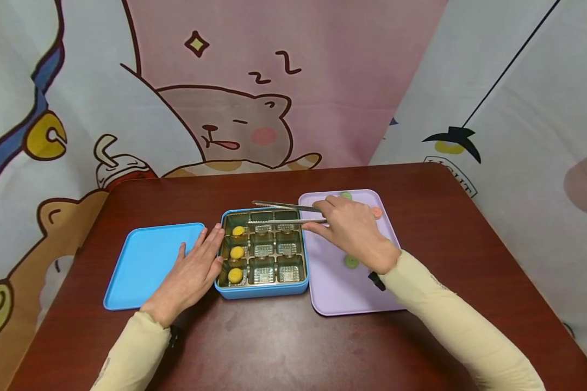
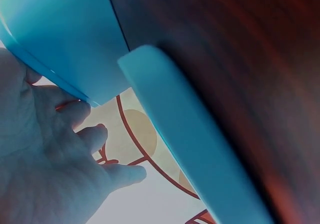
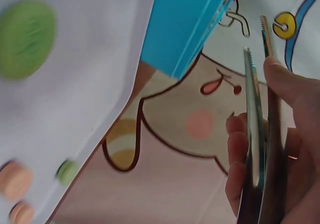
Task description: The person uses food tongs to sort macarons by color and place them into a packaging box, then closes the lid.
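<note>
My right hand (image 1: 354, 231) holds long metal tweezers (image 1: 283, 221) over the back of the blue box (image 1: 266, 294). Their serrated tips stand apart with nothing between them, as the tweezers (image 3: 254, 109) also show in the right wrist view. A gold insert (image 1: 275, 248) divides the box into compartments. Down its left column sit yellow round pieces, the nearest one (image 1: 235, 275) in the front compartment; the other columns hold none. My left hand (image 1: 192, 279), fingers extended, rests against the box's left side. Its fingertips also meet the box wall (image 2: 65, 49) in the left wrist view.
Left of the box a flat blue lid (image 1: 147, 260) lies on the brown table (image 1: 254, 347). A lilac tray (image 1: 332, 296) adjoins the box's right side, bearing green round pieces (image 1: 351, 262) and orange ones (image 1: 376, 212), partly hidden by my right arm. Behind hangs a printed cloth (image 1: 347, 81).
</note>
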